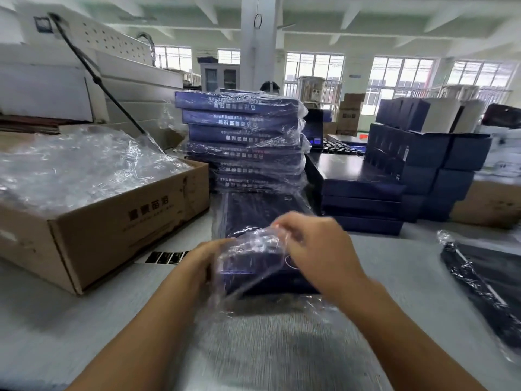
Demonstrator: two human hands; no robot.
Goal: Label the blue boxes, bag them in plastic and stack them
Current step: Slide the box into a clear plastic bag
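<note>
Pale grey table (56, 320) with cardboard carton (112, 230), label strip (166, 256), bagged blue-box stack (242, 136) and unbagged blue boxes (361, 198).

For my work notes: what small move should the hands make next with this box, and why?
Probably pull the plastic bag farther over the blue box: the right hand pinches its bunched edge midway, the left hand holds the box's side.
</note>
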